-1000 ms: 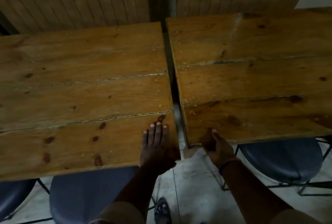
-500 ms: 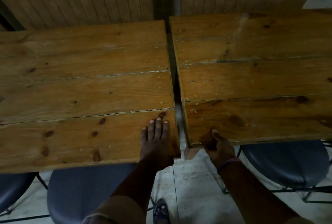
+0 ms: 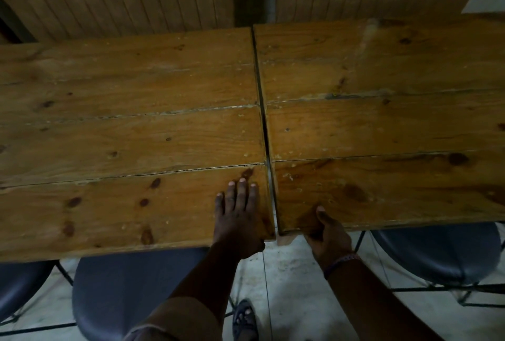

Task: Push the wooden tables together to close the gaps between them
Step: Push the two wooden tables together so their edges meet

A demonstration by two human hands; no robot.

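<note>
Left table: the brown plank-topped wooden table on the left fills the left half of the view, its right edge running alongside its neighbour.
Right table: the matching brown plank-topped wooden table on the right sits just beside it, its near edge set a little farther back.
Gap: a thin dark seam separates the two tops, narrow at the far end and slightly wider near the person, where pale floor shows through.
Left hand: the left hand lies flat and spread on the left table's near right corner, gripping nothing, apparently pressing down.
Right hand: the right hand clamps the right table's near left corner, thumb on top and fingers curled under the edge (those fingers are hidden).
Handling: solid planks look heavy and stiff, likely to drag on the tiled floor; the corner edge is the firmest hold, and a pull there may swing the table rather than slide it straight.
Seating: dark rounded chair seats are tucked beneath the near edges.
</note>
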